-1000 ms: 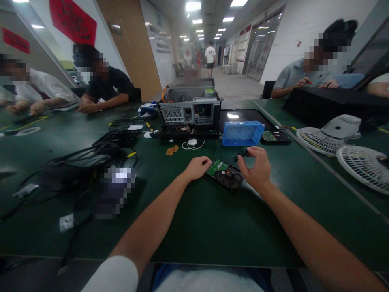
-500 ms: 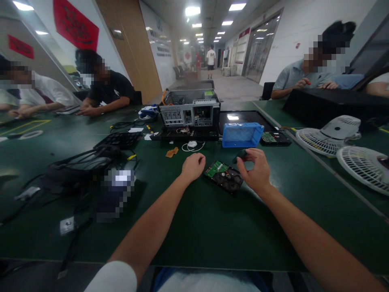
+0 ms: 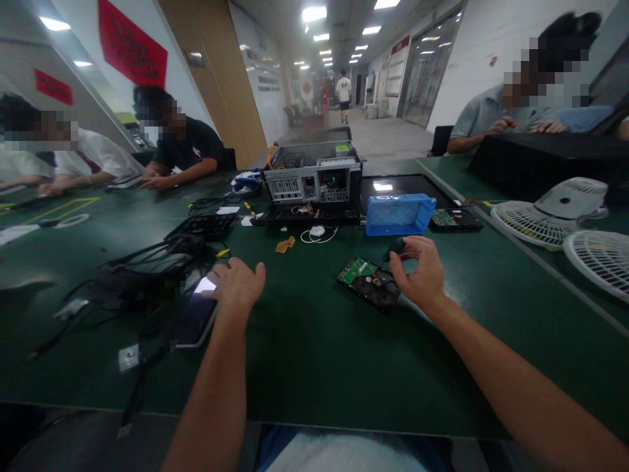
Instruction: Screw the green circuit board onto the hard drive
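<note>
My left hand (image 3: pixel 238 285) is over the upper end of a phone (image 3: pixel 192 322), its thumb and fingers spread. Whether the fingertips touch the phone's lit screen I cannot tell. My right hand (image 3: pixel 421 272) pinches a small dark object (image 3: pixel 394 249) between thumb and fingers; its kind is not clear. Just left of that hand a hard drive (image 3: pixel 369 282) lies on the green table (image 3: pixel 304 367), with its green circuit board facing up.
An opened computer case (image 3: pixel 312 183) stands at the back, before a dark flat panel. Nearer are a blue plastic bin (image 3: pixel 400 215), another hard drive (image 3: pixel 456 220) and orange scraps (image 3: pixel 285 244). Black straps and cables (image 3: pixel 142 282) lie left, white fan parts (image 3: pixel 531 219) right. Several people sit around.
My left hand has moved left from beside the hard drive to the phone, and its fingers have opened. My right hand keeps the dark object. The view has shifted slightly.
</note>
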Motion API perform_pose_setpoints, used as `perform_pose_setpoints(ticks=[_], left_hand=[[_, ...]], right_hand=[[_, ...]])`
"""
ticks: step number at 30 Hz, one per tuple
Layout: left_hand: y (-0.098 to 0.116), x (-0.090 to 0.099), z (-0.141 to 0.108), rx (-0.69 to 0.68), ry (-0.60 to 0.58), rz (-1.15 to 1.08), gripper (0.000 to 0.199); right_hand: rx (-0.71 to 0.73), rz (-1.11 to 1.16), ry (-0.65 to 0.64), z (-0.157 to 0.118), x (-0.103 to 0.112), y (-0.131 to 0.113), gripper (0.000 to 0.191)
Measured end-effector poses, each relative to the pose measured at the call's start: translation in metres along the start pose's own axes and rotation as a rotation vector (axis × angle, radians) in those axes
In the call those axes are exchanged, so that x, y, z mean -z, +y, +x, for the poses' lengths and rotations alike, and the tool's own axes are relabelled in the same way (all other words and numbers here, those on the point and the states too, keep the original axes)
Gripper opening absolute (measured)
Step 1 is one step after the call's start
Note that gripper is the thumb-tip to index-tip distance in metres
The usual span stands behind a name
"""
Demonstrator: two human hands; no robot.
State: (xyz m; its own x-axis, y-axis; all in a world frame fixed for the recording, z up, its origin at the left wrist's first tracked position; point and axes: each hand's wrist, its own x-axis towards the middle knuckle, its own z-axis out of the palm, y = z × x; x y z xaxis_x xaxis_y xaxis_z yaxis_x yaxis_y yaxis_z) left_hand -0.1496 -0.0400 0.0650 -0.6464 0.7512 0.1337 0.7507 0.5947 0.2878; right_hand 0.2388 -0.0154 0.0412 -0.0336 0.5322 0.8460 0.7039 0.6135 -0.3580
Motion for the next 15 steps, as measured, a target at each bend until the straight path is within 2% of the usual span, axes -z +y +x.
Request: perform_pose_setpoints(ticks=[3, 5, 7, 9, 10, 12, 15], left_hand=[[-0.006, 0.001, 0.002, 0.039, -0.020, -0.040, 0.061], [-0.002, 0.003, -0.004, -0.014, 0.057, -0.057, 0.056], [0.009, 0.004, -0.015, -0.109, 0.188, -0.071, 0.051], [0.024, 0.000, -0.033, -0.286, 0.233, -0.144, 0.044], [0.033, -0.004, -0.043, -0.396, 0.200, -0.198, 0.040], [0.052, -0.015, -0.066, -0.636, 0.052, -0.321, 0.033], [0.073, -0.034, -0.097, -0.954, -0.117, -0.467, 0.035]], right_hand=[[-0.012, 0.010, 0.002, 0.000, 0.000, 0.001, 0.042], [-0.009, 0.005, 0.003, 0.000, 0.000, 0.002, 0.042], [0.005, 0.001, 0.007, 0.000, 0.000, 0.003, 0.043], [0.019, 0.010, 0.008, 0.001, -0.001, 0.003, 0.044], [0.022, 0.019, 0.007, 0.001, -0.001, 0.003, 0.044], [0.020, 0.034, -0.001, 0.001, -0.001, 0.001, 0.044], [0.007, 0.019, -0.009, 0.001, -0.001, 0.000, 0.043]])
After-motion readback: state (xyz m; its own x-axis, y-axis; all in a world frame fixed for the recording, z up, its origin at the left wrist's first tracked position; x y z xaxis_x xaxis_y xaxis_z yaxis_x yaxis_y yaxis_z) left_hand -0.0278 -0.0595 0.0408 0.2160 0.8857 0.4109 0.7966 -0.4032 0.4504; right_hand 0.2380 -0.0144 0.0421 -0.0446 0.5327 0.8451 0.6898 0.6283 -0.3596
